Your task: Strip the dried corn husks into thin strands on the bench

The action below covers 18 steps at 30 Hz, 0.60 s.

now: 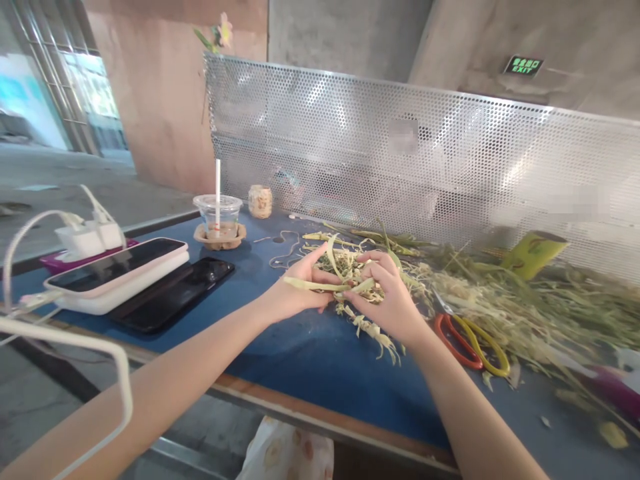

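From afar, I saw the left hand (299,283) and right hand (389,293) pinching flat, pale-green leaf strips (313,285), seemingly part folded, ends left loose.

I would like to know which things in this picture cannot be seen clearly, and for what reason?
In the head view:
Left hand: whether it grips the long pale-green leaf strip, which partly covers its fingers.
Metal scissors with red and yellow handles: blade tips, lost among pale dry plant fibres.
Slanted yellow-green cylinder: its marking, blurred.
Purple object: cut off by the right edge.
Small clear jar: contents, too small and blurred.
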Tool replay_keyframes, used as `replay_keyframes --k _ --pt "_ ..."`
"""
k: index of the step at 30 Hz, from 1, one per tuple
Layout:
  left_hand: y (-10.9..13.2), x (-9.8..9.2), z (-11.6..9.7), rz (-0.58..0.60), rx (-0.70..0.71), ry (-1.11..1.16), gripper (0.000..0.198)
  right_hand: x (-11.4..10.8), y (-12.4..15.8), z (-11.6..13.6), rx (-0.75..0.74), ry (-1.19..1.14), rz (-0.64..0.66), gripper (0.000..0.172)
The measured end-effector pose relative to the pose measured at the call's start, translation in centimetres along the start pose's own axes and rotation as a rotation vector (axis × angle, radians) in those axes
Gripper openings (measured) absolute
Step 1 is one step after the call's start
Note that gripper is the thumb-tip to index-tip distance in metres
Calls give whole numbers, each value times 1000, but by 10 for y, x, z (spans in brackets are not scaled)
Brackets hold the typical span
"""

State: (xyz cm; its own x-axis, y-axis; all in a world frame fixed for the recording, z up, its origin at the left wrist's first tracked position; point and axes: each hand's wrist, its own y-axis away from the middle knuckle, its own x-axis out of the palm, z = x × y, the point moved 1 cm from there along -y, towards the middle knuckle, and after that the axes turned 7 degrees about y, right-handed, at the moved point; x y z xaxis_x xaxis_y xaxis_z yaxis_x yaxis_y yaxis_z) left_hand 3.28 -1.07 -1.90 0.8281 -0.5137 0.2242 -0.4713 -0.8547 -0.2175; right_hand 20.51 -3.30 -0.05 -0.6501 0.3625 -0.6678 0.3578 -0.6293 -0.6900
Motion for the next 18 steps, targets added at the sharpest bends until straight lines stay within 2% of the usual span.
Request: replay_keyframes --k 9,18 --pt "6 6 -9 62 -21 4 104 3 1 -1 36 -60 37 26" --pt "8 5 -6 89 17 -17 108 8 2 0 51 -94 41 30"
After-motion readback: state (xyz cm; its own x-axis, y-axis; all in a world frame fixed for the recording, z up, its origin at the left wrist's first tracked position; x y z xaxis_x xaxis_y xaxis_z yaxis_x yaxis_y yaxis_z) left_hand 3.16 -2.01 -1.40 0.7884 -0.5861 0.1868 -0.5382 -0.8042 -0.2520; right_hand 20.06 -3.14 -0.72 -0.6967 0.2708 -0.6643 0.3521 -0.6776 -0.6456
